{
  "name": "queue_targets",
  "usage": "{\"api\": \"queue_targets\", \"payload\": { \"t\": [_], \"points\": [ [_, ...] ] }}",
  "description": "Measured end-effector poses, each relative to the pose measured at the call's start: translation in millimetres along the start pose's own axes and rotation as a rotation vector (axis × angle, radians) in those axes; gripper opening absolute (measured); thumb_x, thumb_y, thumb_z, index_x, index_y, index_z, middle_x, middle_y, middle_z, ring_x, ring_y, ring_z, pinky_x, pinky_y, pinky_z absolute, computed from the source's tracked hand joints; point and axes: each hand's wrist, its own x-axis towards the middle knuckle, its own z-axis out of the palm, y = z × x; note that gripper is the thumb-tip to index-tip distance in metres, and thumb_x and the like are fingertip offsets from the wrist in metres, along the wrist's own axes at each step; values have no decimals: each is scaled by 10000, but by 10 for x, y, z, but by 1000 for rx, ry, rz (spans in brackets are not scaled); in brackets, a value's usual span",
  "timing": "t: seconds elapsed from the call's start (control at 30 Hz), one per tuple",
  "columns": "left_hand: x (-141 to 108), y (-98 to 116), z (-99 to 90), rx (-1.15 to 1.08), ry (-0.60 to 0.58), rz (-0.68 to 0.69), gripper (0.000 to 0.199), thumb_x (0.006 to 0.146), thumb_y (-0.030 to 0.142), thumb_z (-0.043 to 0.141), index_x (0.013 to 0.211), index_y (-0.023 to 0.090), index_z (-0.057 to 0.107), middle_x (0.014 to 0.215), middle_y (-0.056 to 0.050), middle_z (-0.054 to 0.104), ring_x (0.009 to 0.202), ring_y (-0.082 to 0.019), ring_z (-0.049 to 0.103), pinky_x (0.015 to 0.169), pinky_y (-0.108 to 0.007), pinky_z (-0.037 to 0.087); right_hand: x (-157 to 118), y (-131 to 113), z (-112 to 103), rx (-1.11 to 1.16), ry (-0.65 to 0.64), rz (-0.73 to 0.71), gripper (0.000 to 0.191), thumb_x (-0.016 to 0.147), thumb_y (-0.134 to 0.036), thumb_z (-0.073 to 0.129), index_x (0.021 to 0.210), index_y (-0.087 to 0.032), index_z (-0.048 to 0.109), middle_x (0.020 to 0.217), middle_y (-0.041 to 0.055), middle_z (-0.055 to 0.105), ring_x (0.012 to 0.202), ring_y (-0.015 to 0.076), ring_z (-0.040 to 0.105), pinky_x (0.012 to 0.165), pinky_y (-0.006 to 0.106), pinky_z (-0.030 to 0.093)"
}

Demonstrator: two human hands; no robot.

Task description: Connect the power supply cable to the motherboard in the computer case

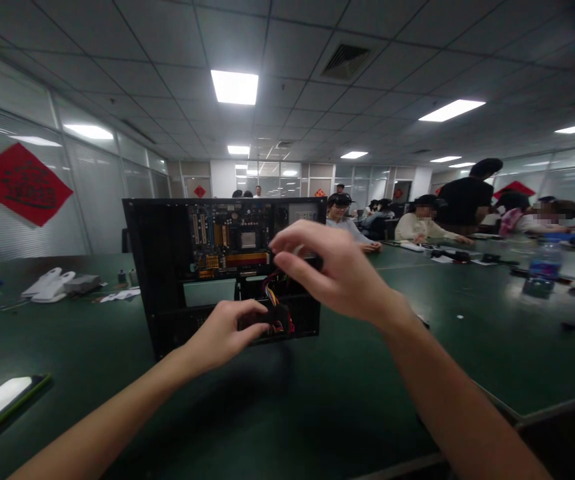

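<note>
A black computer case [145,267] stands upright on the green table with its open side facing me. Inside it a motherboard [217,227] carries a square processor socket [248,239] and memory slots. My left hand [225,333] is at the lower part of the case, thumb and fingers closed on a bundle of cables [282,319] with black, red and yellow wires. My right hand [330,270] is raised before the right side of the case. Its fingers are curved, apart from the thumb, and nothing shows between them. It hides part of the case's right side.
A phone-like device [2,403] lies at the table's left edge. White plastic bags [50,285], a grey box [82,285] and small bottles are behind it. To the right stand a water bottle [545,267] and black items [450,256]. Several people sit or stand farther back.
</note>
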Motion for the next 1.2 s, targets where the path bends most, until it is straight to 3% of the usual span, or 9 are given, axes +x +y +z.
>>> {"api": "queue_targets", "payload": {
  "t": [0.17, 0.37, 0.5, 0.77, 1.0, 1.2],
  "points": [
    [367, 132, -231, -143, 2, -33, 283, 868, 364, 695, 1034, 145, 762, 858, -43, 774, 765, -195, 693, 673, -289, 544, 202, 363, 311, 41, -191, 111, 257, 1026, -386, 591, 1093, -164, 701, 990, 70, 744, 855, 174, 672, 752, 299, 505],
    [610, 51, -537, -273, 63, -64, 416, 809, 428, 761, 1097, 128, 759, 946, -68, 795, 836, -216, 728, 816, -386, 615, 327, 584, 345, 93, -98, 207, 201, 1011, -296, 583, 1122, -165, 686, 1117, 80, 743, 997, 185, 670, 865, 319, 503],
    [603, 46, -661, -255, 83, -91, 481, 795, 448, 792, 1160, 136, 756, 996, -73, 802, 908, -241, 743, 888, -442, 622, 399, 663, 357, 241, -110, 209, 264, 962, -239, 626, 1209, -150, 652, 1198, 97, 714, 1025, 182, 665, 876, 320, 523],
    [479, 131, -802, -212, -25, -32, 366, 806, 377, 784, 1108, 169, 786, 1004, -46, 810, 1039, -275, 744, 978, -483, 603, 398, 644, 527, 317, -75, 191, 273, 934, -287, 669, 1175, -157, 665, 1059, 67, 724, 866, 166, 655, 768, 310, 535],
    [472, 84, -817, -225, -44, 1, 393, 827, 347, 769, 1169, 154, 768, 1001, -44, 814, 1017, -261, 756, 973, -464, 612, 377, 663, 516, 389, -55, 186, 278, 907, -307, 695, 1140, -158, 667, 1002, 58, 715, 785, 159, 641, 685, 300, 521],
    [488, 28, -797, -208, -60, 46, 411, 841, 329, 775, 1210, 149, 750, 1018, -74, 812, 982, -251, 762, 933, -421, 628, 390, 719, 520, 455, -106, 163, 282, 898, -329, 711, 1117, -156, 676, 1017, 62, 720, 859, 170, 666, 745, 305, 546]
  ]
}}
